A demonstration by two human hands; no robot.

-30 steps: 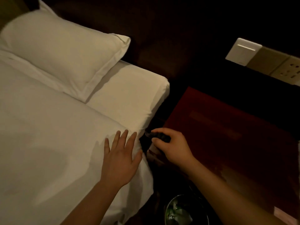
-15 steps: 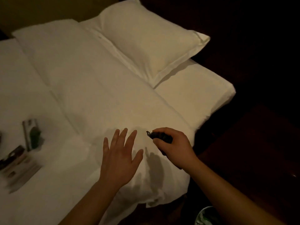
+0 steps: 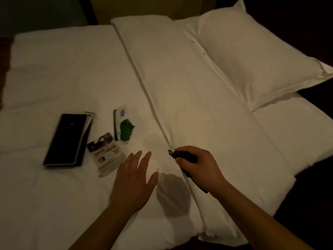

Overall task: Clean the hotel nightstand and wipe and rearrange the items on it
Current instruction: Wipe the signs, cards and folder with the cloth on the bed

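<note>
My right hand [image 3: 198, 165] grips a small dark object [image 3: 182, 156] above the white bed; what it is cannot be made out in the dim light. My left hand [image 3: 134, 179] hovers flat with spread fingers just left of it, holding nothing. On the duvet to the left lie a black folder [image 3: 65, 139], a stack of printed leaflets [image 3: 106, 154] and a white card with a green leaf [image 3: 122, 125]. The nightstand is out of view.
The white duvet [image 3: 180, 87] covers most of the view, with a seam running diagonally down its middle. A white pillow [image 3: 252, 56] lies at the upper right. Dark floor shows past the bed's right edge [image 3: 315, 186].
The view has swung left from the nightstand to the bed. My right hand carried the dark object from the nightstand's edge over the duvet. The folder, leaflets and card came into view.
</note>
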